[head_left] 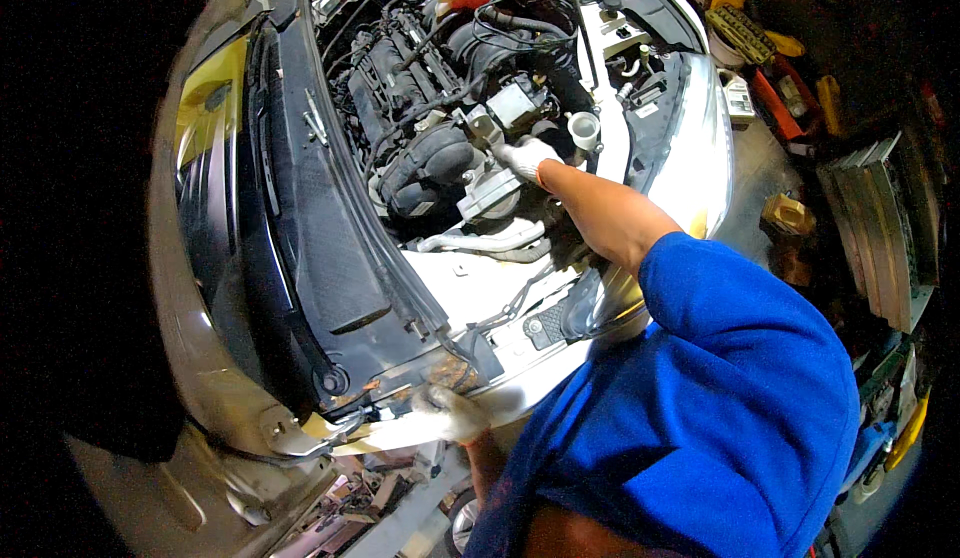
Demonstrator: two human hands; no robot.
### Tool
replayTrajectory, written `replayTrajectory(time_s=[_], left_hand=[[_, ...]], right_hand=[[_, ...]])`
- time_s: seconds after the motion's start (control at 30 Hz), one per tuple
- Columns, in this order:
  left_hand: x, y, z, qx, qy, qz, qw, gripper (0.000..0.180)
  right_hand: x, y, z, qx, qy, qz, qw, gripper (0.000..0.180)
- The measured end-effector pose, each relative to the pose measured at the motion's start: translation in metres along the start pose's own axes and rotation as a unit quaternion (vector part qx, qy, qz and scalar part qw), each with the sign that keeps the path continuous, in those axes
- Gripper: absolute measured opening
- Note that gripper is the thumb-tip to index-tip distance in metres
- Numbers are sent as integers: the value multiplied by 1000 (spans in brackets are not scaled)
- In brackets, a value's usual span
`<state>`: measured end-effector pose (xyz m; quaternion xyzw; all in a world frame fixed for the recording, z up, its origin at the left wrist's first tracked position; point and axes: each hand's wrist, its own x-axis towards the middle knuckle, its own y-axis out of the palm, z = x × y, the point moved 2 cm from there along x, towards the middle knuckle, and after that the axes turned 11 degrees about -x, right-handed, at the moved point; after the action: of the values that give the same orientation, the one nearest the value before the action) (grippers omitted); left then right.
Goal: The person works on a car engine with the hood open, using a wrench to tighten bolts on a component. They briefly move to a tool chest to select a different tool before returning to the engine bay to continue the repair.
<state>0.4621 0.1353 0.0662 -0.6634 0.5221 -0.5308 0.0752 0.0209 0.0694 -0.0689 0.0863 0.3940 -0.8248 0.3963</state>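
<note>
Bodywork of a pale car (pixel 215 398) with its bonnet up fills the left, the dark windscreen cowl panel (pixel 320 228) running beside the open engine bay. At the lower middle the left hand (pixel 452 413), in a white work glove, is curled over the white fender edge (pixel 395 428), gripping it. Farther right the black engine cover (pixel 400 78) lies amid hoses. The right hand (pixel 527 157), also gloved, closes its fingers on a silver metal bracket (pixel 488 130) deep among the parts, just beside a white open-topped filler neck (pixel 583 128). Cluttered tools and boxes (pixel 770 48) crowd the far right.
</note>
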Motion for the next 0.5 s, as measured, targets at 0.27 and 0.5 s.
replayTrajectory(time_s=[0.27,0.5], left_hand=[[1,8,5,-43,-35,7,998,42],[-5,5,17,-44,-44,22,998,32]], right_hand=[[85,2,-58,278,275,-241,888,69],[4,6,5,-67,-5,55,996,92]])
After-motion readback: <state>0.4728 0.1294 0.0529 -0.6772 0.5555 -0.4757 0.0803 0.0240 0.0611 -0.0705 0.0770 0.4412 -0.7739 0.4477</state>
